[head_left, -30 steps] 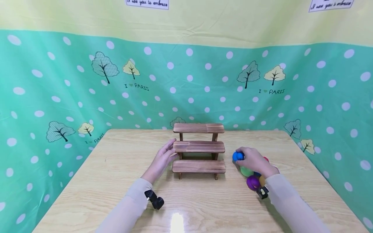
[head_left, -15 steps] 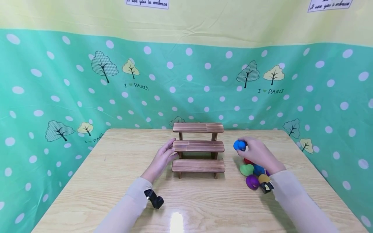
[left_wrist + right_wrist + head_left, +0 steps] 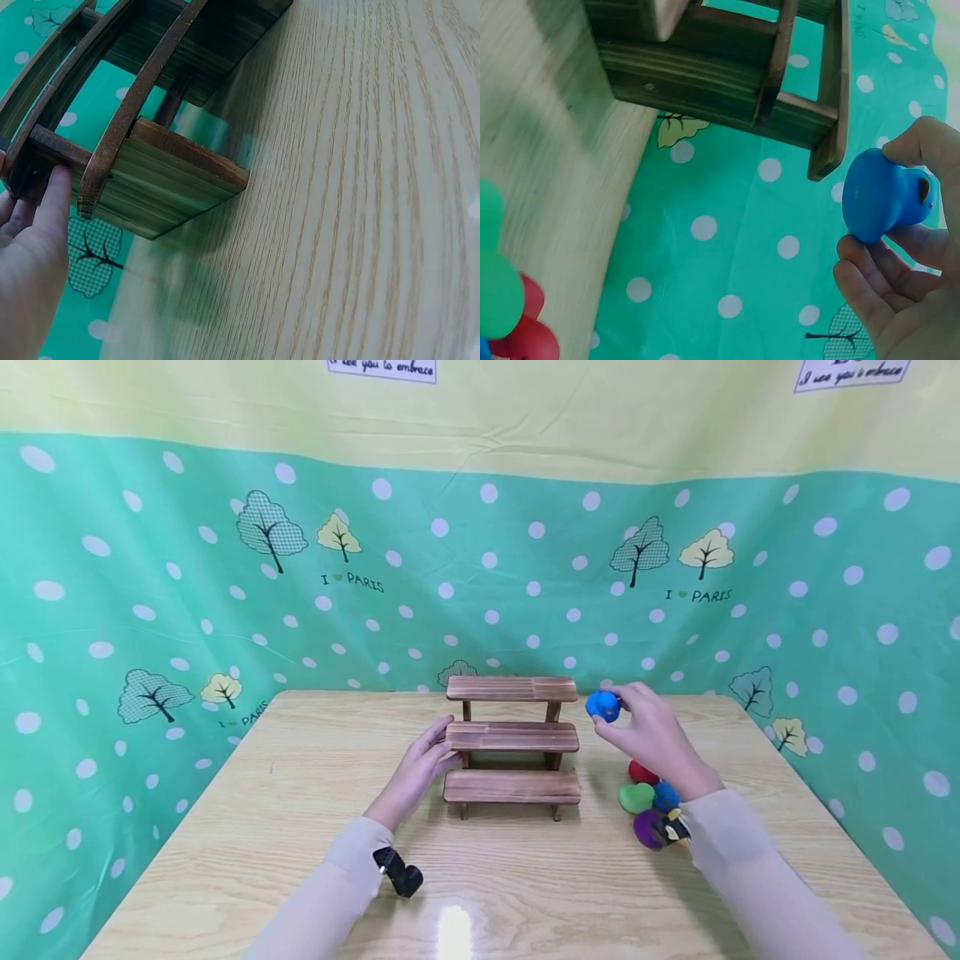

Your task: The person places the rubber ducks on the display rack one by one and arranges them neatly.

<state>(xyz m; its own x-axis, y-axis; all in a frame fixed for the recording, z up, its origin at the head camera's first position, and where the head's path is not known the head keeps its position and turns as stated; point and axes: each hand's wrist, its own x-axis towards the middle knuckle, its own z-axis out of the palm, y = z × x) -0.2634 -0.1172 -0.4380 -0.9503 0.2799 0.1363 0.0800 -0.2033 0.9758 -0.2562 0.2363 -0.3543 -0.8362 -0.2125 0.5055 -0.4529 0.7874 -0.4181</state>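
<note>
In the head view a three-tier wooden display stand (image 3: pixel 513 737) sits on the table. My left hand (image 3: pixel 416 772) holds the left end of its middle tier, with fingertips at the edge and beneath it in the left wrist view. My right hand (image 3: pixel 660 739) pinches a blue rubber duck (image 3: pixel 602 706) in the air, right of the top tier. The right wrist view shows this duck's flat base turned toward the stand, thumb above and fingers below. Under my right forearm lie a green duck (image 3: pixel 636 797), a red duck (image 3: pixel 642 772), another blue duck (image 3: pixel 666 796) and a purple duck (image 3: pixel 648 829).
The light wooden table (image 3: pixel 330 727) spreads around the stand. Behind it hangs a green dotted cloth (image 3: pixel 525 635). A black wrist camera (image 3: pixel 401 872) is strapped to the left wrist, and the right wrist's camera (image 3: pixel 671 828) partly covers the duck pile.
My right hand has lifted the blue duck from beside the pile, up and slightly left toward the top tier's height. The left hand and the stand have stayed in place.
</note>
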